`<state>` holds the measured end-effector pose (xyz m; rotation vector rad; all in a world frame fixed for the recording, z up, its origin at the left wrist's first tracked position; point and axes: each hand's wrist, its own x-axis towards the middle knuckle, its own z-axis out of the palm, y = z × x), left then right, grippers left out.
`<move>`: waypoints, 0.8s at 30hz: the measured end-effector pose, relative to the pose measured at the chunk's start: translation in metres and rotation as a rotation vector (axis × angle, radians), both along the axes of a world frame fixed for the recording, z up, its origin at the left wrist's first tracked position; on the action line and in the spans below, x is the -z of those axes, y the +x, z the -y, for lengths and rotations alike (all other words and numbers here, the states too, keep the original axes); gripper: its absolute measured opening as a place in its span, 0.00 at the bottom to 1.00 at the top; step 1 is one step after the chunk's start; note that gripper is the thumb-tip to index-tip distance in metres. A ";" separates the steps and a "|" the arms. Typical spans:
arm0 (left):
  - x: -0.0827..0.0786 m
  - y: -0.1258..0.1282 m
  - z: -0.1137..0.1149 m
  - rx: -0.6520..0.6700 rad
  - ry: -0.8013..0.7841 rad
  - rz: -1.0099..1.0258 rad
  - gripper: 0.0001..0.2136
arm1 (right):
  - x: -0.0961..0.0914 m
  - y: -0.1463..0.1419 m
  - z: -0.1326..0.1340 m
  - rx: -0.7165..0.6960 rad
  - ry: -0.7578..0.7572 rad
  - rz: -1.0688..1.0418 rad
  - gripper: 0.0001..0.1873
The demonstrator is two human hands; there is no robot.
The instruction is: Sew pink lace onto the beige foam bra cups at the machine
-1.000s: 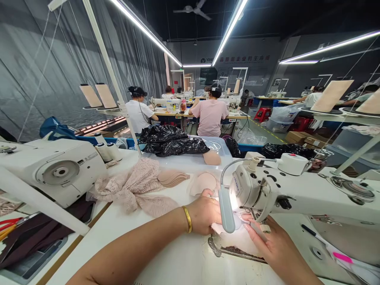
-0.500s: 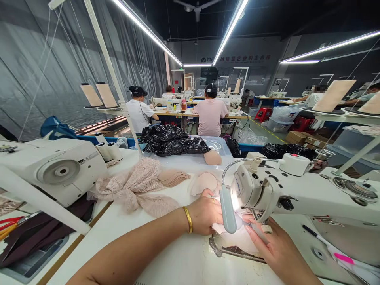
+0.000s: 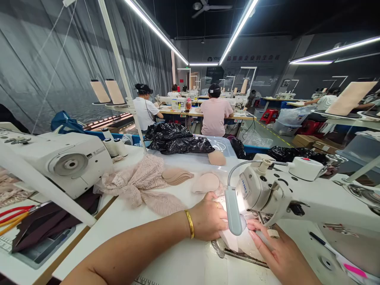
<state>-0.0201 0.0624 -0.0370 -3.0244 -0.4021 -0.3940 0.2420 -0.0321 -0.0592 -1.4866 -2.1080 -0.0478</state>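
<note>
A pale pink fabric piece [image 3: 233, 238] lies under the presser foot of a white sewing machine [image 3: 257, 190], lit by a small grey lamp [image 3: 233, 211]. From the left, my left hand [image 3: 210, 217], with a gold bangle and a ring, is closed on the fabric; the lamp hides some fingertips. My right hand [image 3: 274, 247] is at the fabric's right edge beside the needle area, thumb and fingertips pinching it. The stitching point itself is mostly hidden. Just behind my left hand sit round beige cup pieces [image 3: 206, 183].
Beige lace [image 3: 145, 180] and stacked beige pads [image 3: 176, 176] lie left of the machine. Behind are a black plastic bag [image 3: 182, 142] and a clear bin [image 3: 224, 144]. Another machine [image 3: 69, 162] and red-handled scissors [image 3: 14, 211] are at left. Co-workers sit ahead.
The view has turned slightly left, so everything shifts rightward. A loose fabric flap now shows below my left fingers. Both hands stay on the fabric, the right fingertips a little farther from the lamp.
</note>
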 end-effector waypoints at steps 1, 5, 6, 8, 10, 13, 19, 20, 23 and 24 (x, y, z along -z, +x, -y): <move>0.000 0.000 0.001 0.006 0.010 0.002 0.05 | 0.002 0.002 0.000 -0.017 -0.016 0.009 0.16; 0.000 -0.002 0.006 0.015 0.036 -0.003 0.04 | 0.004 0.004 -0.002 -0.144 -0.032 0.060 0.14; 0.000 -0.003 0.008 0.014 0.036 0.000 0.05 | 0.002 0.003 -0.002 -0.211 -0.033 0.069 0.13; -0.001 -0.003 0.011 0.016 0.030 0.012 0.06 | -0.003 -0.002 -0.002 -0.337 -0.054 0.075 0.13; -0.001 -0.004 0.016 0.027 0.022 0.021 0.08 | -0.008 -0.006 -0.002 -0.413 -0.081 0.079 0.14; -0.001 -0.003 0.023 0.049 0.014 0.023 0.08 | -0.009 -0.009 -0.001 -0.433 -0.112 0.077 0.14; 0.002 0.004 0.024 0.046 0.048 0.039 0.08 | 0.013 -0.005 -0.002 -0.326 -0.152 0.037 0.15; 0.001 0.005 0.022 0.037 0.055 0.023 0.09 | 0.017 -0.004 -0.003 -0.291 -0.156 0.028 0.16; -0.002 0.008 0.014 0.011 0.041 -0.016 0.08 | 0.027 -0.006 -0.003 -0.183 -0.162 0.025 0.16; -0.003 0.009 0.011 0.000 0.024 -0.015 0.08 | 0.029 -0.006 -0.003 -0.151 -0.146 0.030 0.17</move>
